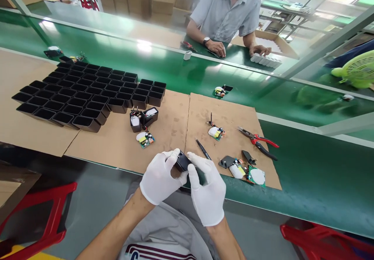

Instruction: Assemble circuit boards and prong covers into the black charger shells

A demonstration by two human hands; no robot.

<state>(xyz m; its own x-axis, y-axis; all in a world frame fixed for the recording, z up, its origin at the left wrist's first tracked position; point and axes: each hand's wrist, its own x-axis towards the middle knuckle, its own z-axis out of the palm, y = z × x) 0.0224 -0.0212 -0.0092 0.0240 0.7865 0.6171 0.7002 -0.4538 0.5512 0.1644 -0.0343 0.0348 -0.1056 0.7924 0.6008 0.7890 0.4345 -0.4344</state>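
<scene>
Both white-gloved hands meet at the table's near edge around a small black plastic housing (182,162). My left hand (162,174) grips its left side, thumb low and fingers at the top. On its right side, my right hand (207,186) presses with thumb and fingers. Black tweezers (202,148) lie just beyond my right hand. A circuit board (145,139) with white and yellow parts rests beyond my left hand. Behind it stand two black housings (152,114) with parts inside. Further right lie another circuit board (216,132) and a cluster of boards with black covers (238,169).
Rows of open black housings (87,114) fill the left cardboard. Red-and-black pliers (258,140) lie at right. Across the green conveyor (175,73), carrying another board (220,91), a co-worker's hands (216,49) rest near white pieces (265,60). Red stools (52,213) flank me.
</scene>
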